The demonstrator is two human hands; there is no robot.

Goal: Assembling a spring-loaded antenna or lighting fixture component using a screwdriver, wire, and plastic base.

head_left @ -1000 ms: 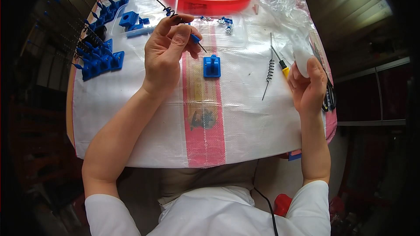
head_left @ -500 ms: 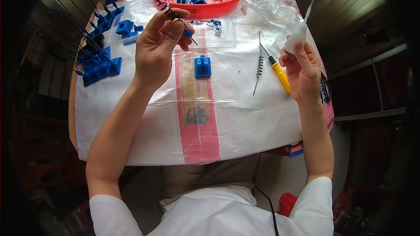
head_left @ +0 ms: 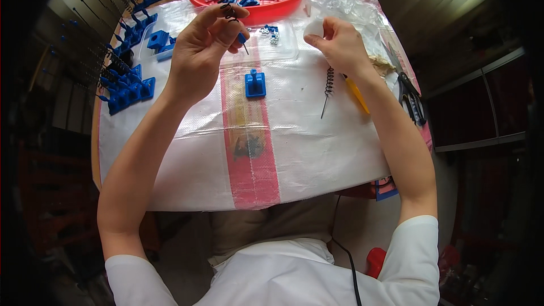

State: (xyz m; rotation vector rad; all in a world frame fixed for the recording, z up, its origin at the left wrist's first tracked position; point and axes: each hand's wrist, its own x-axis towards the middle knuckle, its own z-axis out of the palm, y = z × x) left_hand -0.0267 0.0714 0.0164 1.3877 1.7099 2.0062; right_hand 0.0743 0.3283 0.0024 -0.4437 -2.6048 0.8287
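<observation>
On the tabletop [head_left: 323, 158] sits a blue stand [head_left: 255, 84]; at its ten o'clock the left hand [head_left: 203, 44] pinches a black coiled wire [head_left: 226, 8], at two the right hand [head_left: 343, 46] grips a white bottle [head_left: 314, 29].

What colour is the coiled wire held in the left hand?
The coiled wire in the left hand is black, best seen in the head view.

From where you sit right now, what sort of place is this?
Probably a small hand workshop: blue plastic bases cluster at the left of a sheet-covered table, a red tray holds small blue parts, and the left hand holds a coiled black wire.
</observation>
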